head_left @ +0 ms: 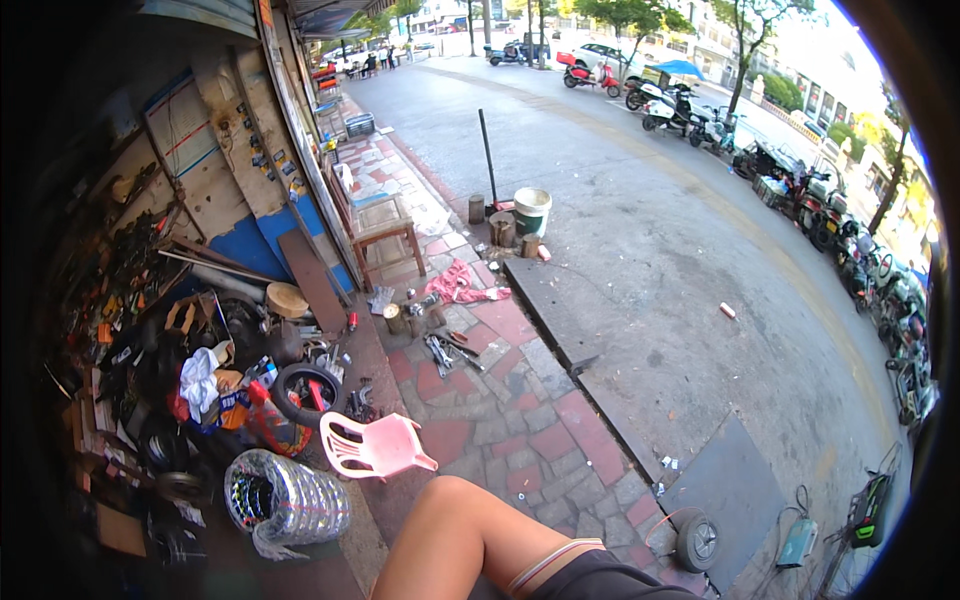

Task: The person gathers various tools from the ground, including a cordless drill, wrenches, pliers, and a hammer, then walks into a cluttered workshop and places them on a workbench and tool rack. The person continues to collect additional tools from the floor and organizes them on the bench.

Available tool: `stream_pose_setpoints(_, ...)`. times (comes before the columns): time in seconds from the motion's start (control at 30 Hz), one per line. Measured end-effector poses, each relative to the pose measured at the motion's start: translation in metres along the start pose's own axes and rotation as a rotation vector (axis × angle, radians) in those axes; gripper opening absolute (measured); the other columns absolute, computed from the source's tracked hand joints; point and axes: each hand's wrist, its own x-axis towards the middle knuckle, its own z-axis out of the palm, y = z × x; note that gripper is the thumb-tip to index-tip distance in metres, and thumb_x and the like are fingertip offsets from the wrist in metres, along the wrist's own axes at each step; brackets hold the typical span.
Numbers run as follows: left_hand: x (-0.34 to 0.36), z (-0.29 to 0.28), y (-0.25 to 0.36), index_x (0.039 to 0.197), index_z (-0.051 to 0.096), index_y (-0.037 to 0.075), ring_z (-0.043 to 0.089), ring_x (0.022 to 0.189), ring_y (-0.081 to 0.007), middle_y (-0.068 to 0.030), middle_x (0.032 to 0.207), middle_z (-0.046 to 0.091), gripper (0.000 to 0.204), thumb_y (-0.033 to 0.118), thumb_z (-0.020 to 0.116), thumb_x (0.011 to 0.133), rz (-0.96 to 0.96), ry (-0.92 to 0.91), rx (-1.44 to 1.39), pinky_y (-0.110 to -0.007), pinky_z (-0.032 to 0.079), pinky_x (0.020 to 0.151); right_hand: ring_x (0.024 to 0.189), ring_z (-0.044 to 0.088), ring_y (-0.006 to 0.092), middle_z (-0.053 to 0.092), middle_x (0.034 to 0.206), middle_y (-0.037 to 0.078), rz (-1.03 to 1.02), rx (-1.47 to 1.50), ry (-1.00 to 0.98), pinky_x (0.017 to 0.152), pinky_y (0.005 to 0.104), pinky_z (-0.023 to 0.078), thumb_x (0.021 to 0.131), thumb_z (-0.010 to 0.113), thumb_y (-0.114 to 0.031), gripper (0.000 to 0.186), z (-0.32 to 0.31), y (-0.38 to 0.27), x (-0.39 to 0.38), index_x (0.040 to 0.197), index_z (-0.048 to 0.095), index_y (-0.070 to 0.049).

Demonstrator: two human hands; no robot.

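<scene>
While a bent knee (440, 530) fills the foreground, both hands lie outside the view; whether they are apart, together or clamped on anything cannot be told. Nearest the knee, a pink chair (388, 446) stands at the left edge of the paving (555, 445), near a plastic-wrapped roll (312, 502). A bucket (532, 214), its contents too small to tell, stands just outside the right edge toward the far end; tools (441, 353) lie between both edges. Past a dark gap (622, 436), grey pavement (640, 250) widens toward parked motorbikes (672, 108).
</scene>
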Motion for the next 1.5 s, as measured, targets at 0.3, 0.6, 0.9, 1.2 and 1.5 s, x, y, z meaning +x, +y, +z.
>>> stream_pose_setpoints(0.3, 0.123, -0.097, 0.066, 0.103, 0.061, -0.003, 0.066, 0.065, -0.0218, -0.0149, 0.079, 0.067, 0.024, 0.014, 0.060, 0.087, 0.143, -0.023, 0.158, -0.035, 0.052, 0.059, 0.088, 0.061, 0.0321, 0.064, 0.095, 0.014, -0.067, -0.036, 0.023, 0.072, 0.0420, 0.049, 0.081, 0.064, -0.023, 0.023, -0.119, 0.051, 0.033, 0.098, 0.066, -0.008)
stream_pose_setpoints(0.6, 0.201, -0.153, 0.107, 0.105, 0.061, -0.003, 0.067, 0.067, -0.0230, -0.0159, 0.080, 0.068, 0.026, 0.015, 0.061, 0.087, 0.274, -0.014, 0.473, -0.036, 0.053, 0.061, 0.087, 0.061, 0.0328, 0.065, 0.092, 0.011, 0.333, -0.569, 0.376, 0.070, 0.0435, 0.049, 0.079, 0.066, -0.028, 0.023, -0.257, 0.103, -0.076, 0.094, 0.067, -0.011)
stream_pose_setpoints(0.9, 0.287, -0.198, 0.154, 0.102, 0.063, -0.005, 0.068, 0.077, -0.0270, -0.0196, 0.087, 0.068, 0.030, 0.019, 0.062, 0.084, 0.027, 0.028, 0.226, -0.037, 0.053, 0.071, 0.076, 0.064, 0.0273, 0.067, 0.080, 0.016, 0.634, 0.077, 0.380, 0.067, 0.0356, 0.049, 0.085, 0.066, -0.025, 0.029, -0.333, 0.087, -0.249, 0.088, 0.068, 0.003)
stream_pose_setpoints(1.2, 0.338, -0.195, 0.266, 0.105, 0.064, -0.001, 0.068, 0.081, -0.0297, -0.0209, 0.090, 0.068, 0.032, 0.020, 0.059, 0.082, -0.102, -0.016, 0.274, -0.039, 0.053, 0.073, 0.077, 0.063, 0.0392, 0.064, 0.075, 0.022, 0.716, -0.316, 0.518, 0.068, 0.0406, 0.050, 0.072, 0.067, -0.009, 0.014, -0.433, 0.031, -0.284, 0.071, 0.062, 0.004)
stream_pose_setpoints(1.5, 0.396, -0.187, 0.361, 0.104, 0.061, -0.002, 0.065, 0.082, -0.0307, -0.0190, 0.088, 0.067, 0.027, 0.018, 0.056, 0.087, -0.078, 0.014, 0.342, -0.036, 0.053, 0.073, 0.087, 0.065, 0.0206, 0.070, 0.095, 0.010, 0.927, 0.289, 0.115, 0.075, 0.0318, 0.050, 0.076, 0.075, -0.030, 0.040, -0.588, 0.069, -0.374, 0.105, 0.067, -0.003)
